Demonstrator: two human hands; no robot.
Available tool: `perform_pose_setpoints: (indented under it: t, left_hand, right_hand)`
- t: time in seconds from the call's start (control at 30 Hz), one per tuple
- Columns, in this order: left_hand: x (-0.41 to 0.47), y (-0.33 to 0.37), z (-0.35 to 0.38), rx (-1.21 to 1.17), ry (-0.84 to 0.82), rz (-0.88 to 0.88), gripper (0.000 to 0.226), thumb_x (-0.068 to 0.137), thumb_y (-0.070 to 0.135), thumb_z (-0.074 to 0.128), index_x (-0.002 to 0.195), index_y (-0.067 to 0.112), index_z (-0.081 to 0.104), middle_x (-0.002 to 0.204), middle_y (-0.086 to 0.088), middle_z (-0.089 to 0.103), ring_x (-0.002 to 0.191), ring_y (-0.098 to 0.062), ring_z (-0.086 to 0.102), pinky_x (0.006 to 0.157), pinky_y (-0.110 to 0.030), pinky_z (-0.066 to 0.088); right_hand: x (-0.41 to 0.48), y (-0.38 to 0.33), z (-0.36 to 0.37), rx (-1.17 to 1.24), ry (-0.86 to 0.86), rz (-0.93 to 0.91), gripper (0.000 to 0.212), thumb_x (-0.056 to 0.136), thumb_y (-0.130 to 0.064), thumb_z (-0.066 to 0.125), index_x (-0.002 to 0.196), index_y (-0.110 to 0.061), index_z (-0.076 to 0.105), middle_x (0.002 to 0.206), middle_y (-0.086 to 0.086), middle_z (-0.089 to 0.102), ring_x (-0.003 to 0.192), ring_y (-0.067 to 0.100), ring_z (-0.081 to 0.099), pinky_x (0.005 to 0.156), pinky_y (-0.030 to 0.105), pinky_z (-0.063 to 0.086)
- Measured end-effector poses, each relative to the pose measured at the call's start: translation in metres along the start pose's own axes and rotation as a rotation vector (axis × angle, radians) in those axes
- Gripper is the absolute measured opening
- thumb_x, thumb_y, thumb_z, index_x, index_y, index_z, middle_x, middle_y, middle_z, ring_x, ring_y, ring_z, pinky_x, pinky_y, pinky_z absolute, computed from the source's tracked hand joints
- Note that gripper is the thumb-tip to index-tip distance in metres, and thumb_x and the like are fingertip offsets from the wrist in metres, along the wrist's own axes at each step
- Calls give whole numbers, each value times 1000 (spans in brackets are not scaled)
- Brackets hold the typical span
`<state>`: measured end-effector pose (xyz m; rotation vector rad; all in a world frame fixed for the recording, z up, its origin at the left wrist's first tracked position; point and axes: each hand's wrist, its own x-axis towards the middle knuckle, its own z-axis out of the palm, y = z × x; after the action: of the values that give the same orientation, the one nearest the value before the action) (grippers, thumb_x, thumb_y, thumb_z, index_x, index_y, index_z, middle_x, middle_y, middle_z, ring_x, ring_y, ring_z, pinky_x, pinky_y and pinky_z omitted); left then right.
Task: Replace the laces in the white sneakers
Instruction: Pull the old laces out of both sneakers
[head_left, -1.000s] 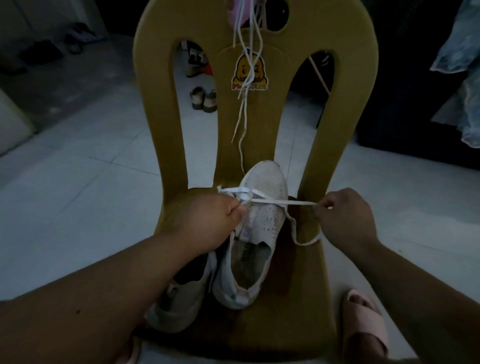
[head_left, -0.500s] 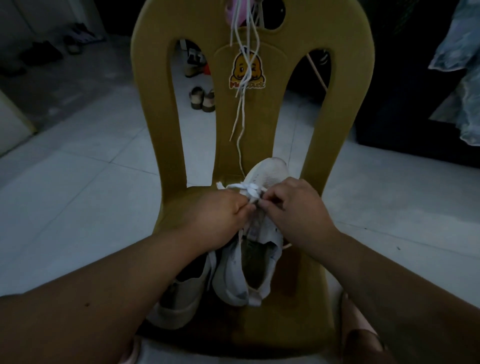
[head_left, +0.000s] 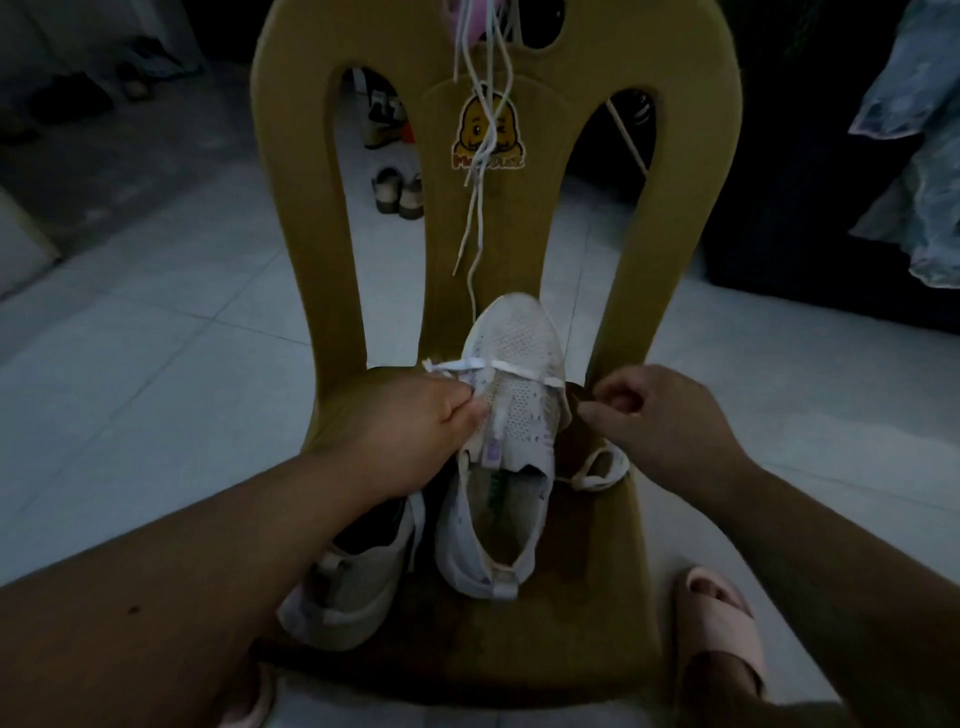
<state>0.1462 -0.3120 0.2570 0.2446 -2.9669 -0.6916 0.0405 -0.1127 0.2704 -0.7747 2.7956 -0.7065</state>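
Pinching the lace (head_left: 511, 368), left fingers (head_left: 460, 411) touch the sneaker (head_left: 519, 332).

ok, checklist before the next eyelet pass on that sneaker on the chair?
1. Sneaker steadied: ok, left hand grips its side on the chair seat.
2. Lace started: ok, one bar crosses the upper near the toe.
3. Right hand holding the lace end: cannot tell, fingers curled beside it, too dark.
4. Slack free: ok, loose loop lies on the seat beside the sneaker.
5. Second sneaker laced: cannot tell, the left forearm hides its front.
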Motion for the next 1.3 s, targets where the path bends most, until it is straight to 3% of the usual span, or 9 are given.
perform_pose_setpoints:
  t: [0.17, 0.3, 0.43, 0.6, 0.7, 0.87, 1.13, 1.23, 1.3]
  left_hand:
    - [3, 17, -5, -2, -59, 81, 34, 100, 35, 37, 67, 31, 43, 69, 14, 41, 62, 1, 40, 53, -14, 28]
    - [8, 19, -5, -54, -60, 85, 33, 101, 31, 38, 80, 15, 58, 67, 13, 41, 60, 0, 39, 58, -10, 32]
    - [10, 17, -5, -43, -24, 42, 34, 97, 38, 44, 68, 24, 56, 61, 9, 47, 54, -2, 44, 47, -16, 27]
    - [21, 19, -3, -43, 5, -86, 45, 87, 60, 46, 73, 19, 61, 66, 2, 56, 59, -12, 52, 53, -29, 38]
    - [26, 17, 0, 44, -46, -69, 39, 96, 49, 40, 77, 21, 58, 66, 5, 51, 60, -7, 47, 51, -25, 31]
    - [27, 4, 1, 70, -118, -100, 35, 99, 47, 34, 75, 27, 51, 68, 7, 50, 66, -8, 49, 58, -28, 37]
    - [22, -1, 2, 48, -111, -116, 36, 98, 45, 39, 83, 22, 61, 71, 6, 51, 66, -9, 49, 53, -23, 32]
    - [20, -3, 3, 47, -101, -126, 36, 98, 45, 39, 78, 23, 59, 68, 7, 50, 62, -4, 45, 51, -22, 28]
    - [18, -3, 2, 86, -83, -113, 36, 98, 46, 38, 77, 24, 58, 68, 8, 49, 62, -5, 46, 50, -22, 27]
  right_hand:
    - [11, -34, 7, 5, 60, -224, 33, 89, -40, 60, 120, -28, 64, 101, -8, 53, 92, 5, 44, 72, 16, 31]
    - [22, -45, 10, 45, 65, -196, 18, 91, -33, 59, 105, -25, 69, 93, -10, 52, 86, 5, 46, 67, 17, 32]
    - [26, -47, 13, 79, -3, -177, 9, 94, -30, 54, 85, -31, 57, 86, -11, 54, 76, 3, 49, 62, 11, 32]
    - [24, -50, 17, 126, -10, -173, 13, 95, -28, 51, 86, -23, 60, 81, -9, 56, 76, 6, 52, 61, 16, 36]
    - [22, -52, 12, 197, -79, -153, 12, 97, -27, 49, 88, -26, 57, 83, -11, 56, 78, 7, 53, 61, 18, 35]
    - [16, -46, -2, 648, -150, 134, 23, 100, -25, 42, 86, -18, 59, 92, 1, 62, 91, 16, 58, 81, 32, 47]
    - [22, -13, -33, 1338, 125, 401, 24, 99, -18, 42, 81, -12, 56, 84, 7, 56, 86, 21, 55, 86, 39, 48]
    - [20, -1, -48, 1306, 206, 401, 25, 98, -19, 42, 77, -14, 53, 83, 4, 55, 86, 18, 57, 81, 36, 46]
    - [17, -3, -47, 1015, 212, 341, 26, 99, -17, 41, 75, -14, 52, 82, 4, 54, 84, 18, 56, 78, 32, 47]
